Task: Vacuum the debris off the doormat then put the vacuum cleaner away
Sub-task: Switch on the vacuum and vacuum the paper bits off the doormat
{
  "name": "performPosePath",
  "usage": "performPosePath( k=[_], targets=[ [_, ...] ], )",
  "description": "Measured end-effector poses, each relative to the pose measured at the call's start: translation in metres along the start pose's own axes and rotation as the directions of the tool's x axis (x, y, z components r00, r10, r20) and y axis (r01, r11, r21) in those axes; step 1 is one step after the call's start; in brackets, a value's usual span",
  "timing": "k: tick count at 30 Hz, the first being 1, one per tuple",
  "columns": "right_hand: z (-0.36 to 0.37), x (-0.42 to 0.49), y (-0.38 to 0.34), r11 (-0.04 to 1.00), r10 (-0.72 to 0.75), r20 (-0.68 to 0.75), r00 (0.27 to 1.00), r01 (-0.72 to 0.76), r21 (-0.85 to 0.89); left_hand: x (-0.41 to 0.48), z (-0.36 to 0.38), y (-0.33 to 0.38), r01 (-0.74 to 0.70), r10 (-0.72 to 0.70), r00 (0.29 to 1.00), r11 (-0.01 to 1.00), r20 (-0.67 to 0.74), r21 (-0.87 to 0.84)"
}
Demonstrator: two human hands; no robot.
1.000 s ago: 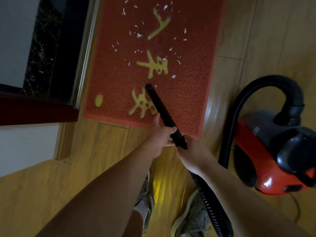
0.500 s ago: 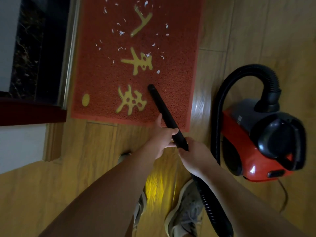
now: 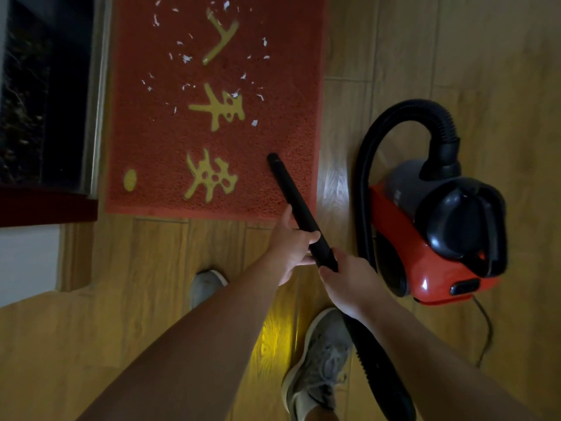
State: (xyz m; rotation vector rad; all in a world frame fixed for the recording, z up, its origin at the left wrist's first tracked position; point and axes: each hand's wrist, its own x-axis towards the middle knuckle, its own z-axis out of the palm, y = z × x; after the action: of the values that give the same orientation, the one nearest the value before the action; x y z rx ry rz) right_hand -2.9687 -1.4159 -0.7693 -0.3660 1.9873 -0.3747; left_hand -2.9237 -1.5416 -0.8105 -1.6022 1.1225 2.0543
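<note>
A red doormat (image 3: 170,141) with yellow characters lies on the wooden floor. White debris (image 3: 212,71) is scattered over its far half. Both hands hold a black vacuum nozzle tube (image 3: 291,196), whose tip rests on the mat's near right part. My left hand (image 3: 291,247) grips the tube further up. Just behind it, my right hand (image 3: 349,278) grips the tube where it joins the ribbed hose (image 3: 382,378). The red and black vacuum cleaner (image 3: 437,238) stands on the floor to the right of the mat.
A dark doorway and metal threshold (image 3: 94,95) run along the mat's left side. A white wall with wooden skirting (image 3: 69,256) is at the left. My two shoes (image 3: 315,369) stand on the floor below my hands. The vacuum's cord (image 3: 485,326) trails at the right.
The nozzle tip has moved right across the mat, from beside the lowest yellow character toward the mat's right edge. The view has shifted, with mat and vacuum sliding left. Both grips are unchanged.
</note>
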Motion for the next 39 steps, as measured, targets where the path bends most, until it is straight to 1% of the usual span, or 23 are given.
performPosePath(
  k=[6,11,16,21,34,39],
  targets=[
    [-0.001,-0.001,0.012,1.000,0.019,-0.013,1.000,-0.020,-0.019,0.001,0.009,-0.005,0.001,-0.001,1.000,1.000,0.016,0.019],
    [0.000,-0.001,0.008,1.000,0.011,-0.010,1.000,-0.012,-0.016,0.004,0.006,-0.002,-0.011,0.010,1.000,1.000,0.019,0.029],
    [-0.001,0.004,-0.008,1.000,-0.004,-0.001,1.000,0.004,-0.023,0.007,-0.005,0.007,-0.017,0.017,1.000,1.000,0.004,0.010],
    [0.001,0.012,-0.026,0.999,0.004,0.003,1.000,-0.004,0.036,0.011,-0.021,0.022,-0.004,0.004,1.000,1.000,0.001,0.007],
    [0.004,0.036,-0.072,0.996,0.038,-0.045,0.998,-0.034,0.079,0.031,-0.054,0.061,-0.004,0.003,0.999,0.999,0.041,0.043],
    [0.005,0.041,-0.087,0.991,0.071,-0.039,0.997,-0.067,0.112,0.036,-0.063,0.073,0.008,-0.013,0.998,0.997,0.068,0.073]
  ],
)
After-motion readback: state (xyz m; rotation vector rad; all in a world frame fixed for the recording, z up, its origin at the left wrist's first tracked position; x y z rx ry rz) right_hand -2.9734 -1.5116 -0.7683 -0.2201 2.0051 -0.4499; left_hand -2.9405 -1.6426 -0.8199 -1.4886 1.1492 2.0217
